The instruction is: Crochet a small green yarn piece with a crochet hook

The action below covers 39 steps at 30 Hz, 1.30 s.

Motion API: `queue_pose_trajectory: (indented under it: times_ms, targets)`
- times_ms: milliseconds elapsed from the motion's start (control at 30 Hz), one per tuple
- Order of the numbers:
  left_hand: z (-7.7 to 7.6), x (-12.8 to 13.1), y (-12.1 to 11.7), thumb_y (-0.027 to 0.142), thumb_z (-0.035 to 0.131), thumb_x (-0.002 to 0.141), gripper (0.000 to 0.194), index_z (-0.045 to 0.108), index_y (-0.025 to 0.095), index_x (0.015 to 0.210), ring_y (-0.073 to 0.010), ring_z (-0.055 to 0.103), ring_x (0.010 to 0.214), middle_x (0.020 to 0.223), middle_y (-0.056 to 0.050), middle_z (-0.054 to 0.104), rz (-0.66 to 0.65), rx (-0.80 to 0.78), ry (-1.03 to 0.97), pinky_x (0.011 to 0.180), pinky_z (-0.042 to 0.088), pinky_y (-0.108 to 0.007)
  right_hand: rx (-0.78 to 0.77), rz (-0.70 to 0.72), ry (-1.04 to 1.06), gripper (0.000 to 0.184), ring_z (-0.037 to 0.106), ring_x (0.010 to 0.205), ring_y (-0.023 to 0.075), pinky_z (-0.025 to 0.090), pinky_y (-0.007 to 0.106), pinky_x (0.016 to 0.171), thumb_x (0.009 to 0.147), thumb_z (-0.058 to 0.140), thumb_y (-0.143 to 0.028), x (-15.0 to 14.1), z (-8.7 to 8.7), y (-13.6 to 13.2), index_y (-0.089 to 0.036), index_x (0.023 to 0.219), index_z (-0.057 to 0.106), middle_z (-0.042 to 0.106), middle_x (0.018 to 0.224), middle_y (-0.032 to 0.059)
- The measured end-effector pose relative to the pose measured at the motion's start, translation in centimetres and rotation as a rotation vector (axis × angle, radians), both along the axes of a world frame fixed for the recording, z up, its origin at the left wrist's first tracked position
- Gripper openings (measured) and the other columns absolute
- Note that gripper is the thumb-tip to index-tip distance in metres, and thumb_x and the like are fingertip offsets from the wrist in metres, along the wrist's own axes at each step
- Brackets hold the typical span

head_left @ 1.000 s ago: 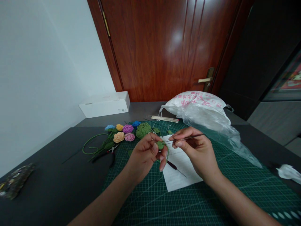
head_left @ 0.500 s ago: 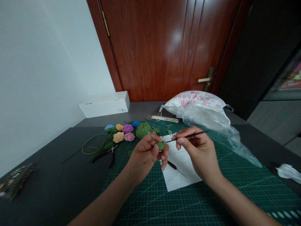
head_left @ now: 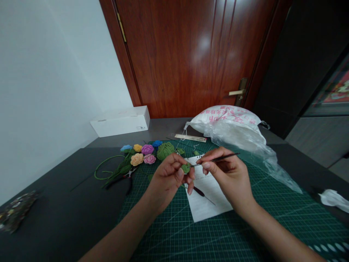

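Yarnwork, small and green, sits in your left hand, whose fingers pinch it above a paper sheet. Your right hand's fingers are clamped on a dark hook, its tip seemingly at the piece's edge. Judging by its size, you have only a small patch made, with stitching left. Beside the green yarn ball, six flowers, such as the peach flower, look finished. A second hook lies on the sheet.

As for writing, the plastic bag carries pinkish-red Chinese characters you can't read surely from here; the sheet's faint lines and the white box's small label are illegible. No brand is readable.
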State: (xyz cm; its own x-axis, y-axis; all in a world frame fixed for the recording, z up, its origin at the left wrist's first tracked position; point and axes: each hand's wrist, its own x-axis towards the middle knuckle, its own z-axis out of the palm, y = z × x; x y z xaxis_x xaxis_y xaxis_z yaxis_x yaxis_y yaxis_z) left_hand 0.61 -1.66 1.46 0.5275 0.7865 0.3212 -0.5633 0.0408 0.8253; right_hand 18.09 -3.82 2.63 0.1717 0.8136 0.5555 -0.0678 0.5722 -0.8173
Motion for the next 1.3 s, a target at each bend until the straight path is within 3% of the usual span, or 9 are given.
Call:
queue_pose_trajectory:
  times_ms: [867, 1033, 1233, 1300]
  targets:
    - [-0.7, 0.1, 0.2, 0.028, 0.074, 0.09, 0.019, 0.06, 0.018, 0.098, -0.0145, 0.061, 0.062, 0.078, -0.003, 0.069, 0.021, 0.102, 0.006, 0.053, 0.051, -0.024, -0.035, 0.028, 0.031, 0.017, 0.061, 0.053, 0.0128, 0.05, 0.026, 0.052, 0.082, 0.082, -0.033, -0.3, -0.2, 0.0, -0.022, 0.078, 0.071, 0.071, 0.069, 0.0004]
    - [-1.2, 0.0, 0.3, 0.026, 0.074, 0.09, 0.017, 0.059, 0.019, 0.096, -0.0087, 0.054, 0.048, 0.07, 0.002, 0.066, 0.016, 0.101, 0.005, 0.043, 0.045, -0.018, 0.051, 0.023, -0.084, 0.012, 0.066, 0.061, 0.0166, 0.052, 0.03, 0.057, 0.085, 0.079, -0.028, -0.5, -0.4, -0.2, -0.023, 0.078, 0.07, 0.071, 0.071, 0.0017]
    - [-1.9, 0.1, 0.3, 0.019, 0.073, 0.089, 0.017, 0.056, 0.018, 0.09, -0.0079, 0.053, 0.043, 0.065, 0.004, 0.064, 0.044, 0.059, 0.048, 0.038, 0.043, -0.015, 0.296, 0.019, -0.261, 0.015, 0.069, 0.07, 0.0192, 0.054, 0.035, 0.07, 0.091, 0.069, -0.015, -1.2, -1.5, 0.2, -0.025, 0.08, 0.07, 0.073, 0.072, 0.001]
    - [-2.0, 0.2, 0.3, 0.018, 0.072, 0.09, 0.017, 0.055, 0.018, 0.087, -0.0076, 0.052, 0.042, 0.064, 0.003, 0.064, 0.06, 0.037, 0.068, 0.038, 0.044, -0.015, 0.28, 0.016, -0.297, 0.014, 0.069, 0.071, 0.0188, 0.054, 0.034, 0.069, 0.091, 0.069, -0.016, -1.2, -1.7, 0.4, -0.024, 0.08, 0.069, 0.072, 0.073, 0.0014]
